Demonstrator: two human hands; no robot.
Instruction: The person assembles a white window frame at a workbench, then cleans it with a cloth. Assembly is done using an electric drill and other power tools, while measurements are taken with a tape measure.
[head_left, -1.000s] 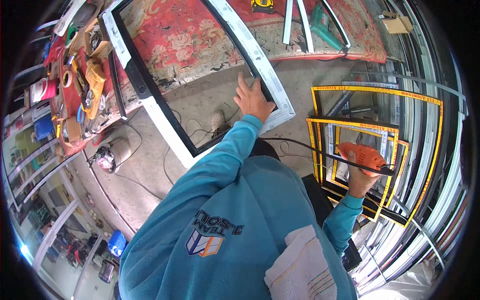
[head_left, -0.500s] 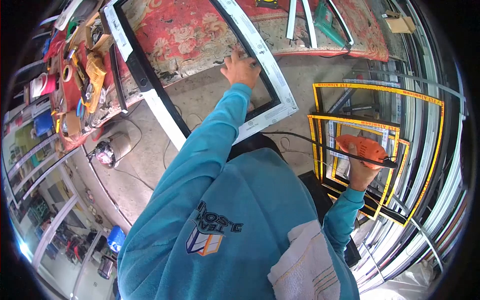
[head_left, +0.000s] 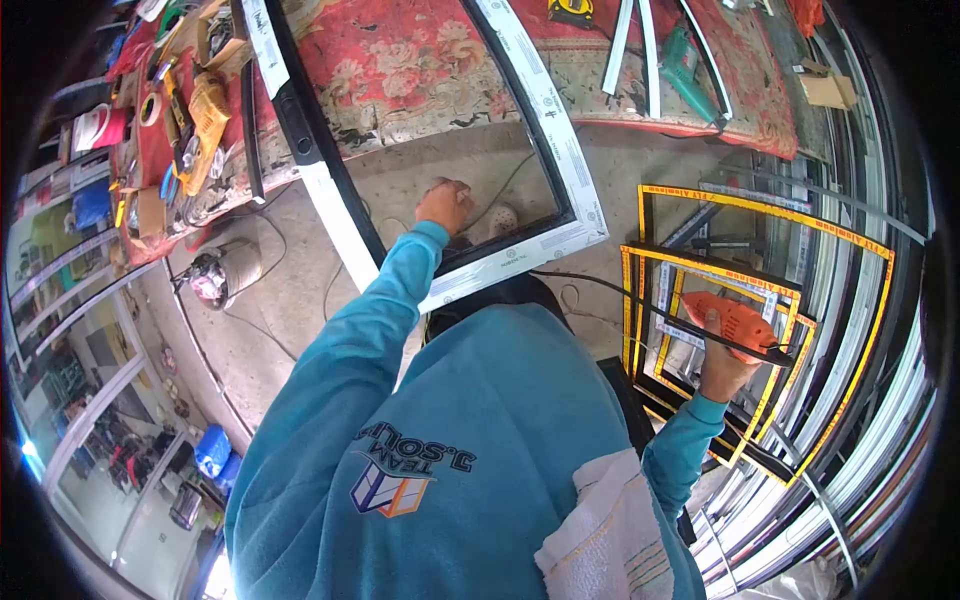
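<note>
My left hand (head_left: 447,205), its fingers curled in with nothing visible in them, is over the opening of a rectangular window frame (head_left: 515,262). The frame is black with white printed protective film and lies tilted, its far part across the cloth-covered bench and its near edge by my body. In my right hand (head_left: 727,370) is an orange corded power tool (head_left: 735,325), held out to the right. A black cord (head_left: 610,290) runs from the tool toward my body. The tool's working end cannot be made out.
A red floral cloth (head_left: 400,60) covers the bench, with a green drill (head_left: 688,75), white strips (head_left: 650,60) and a tape measure (head_left: 572,10). Hand tools lie at left beside a yellow-orange tool (head_left: 208,115). Yellow-taped frames (head_left: 765,205) and long profiles (head_left: 880,330) stand at right. A bucket (head_left: 235,270) is on the floor.
My left hand has left the frame's right side, moving left and nearer over the opening, its fingers curling in. My right hand keeps the orange tool at the right. The view has shifted slightly.
</note>
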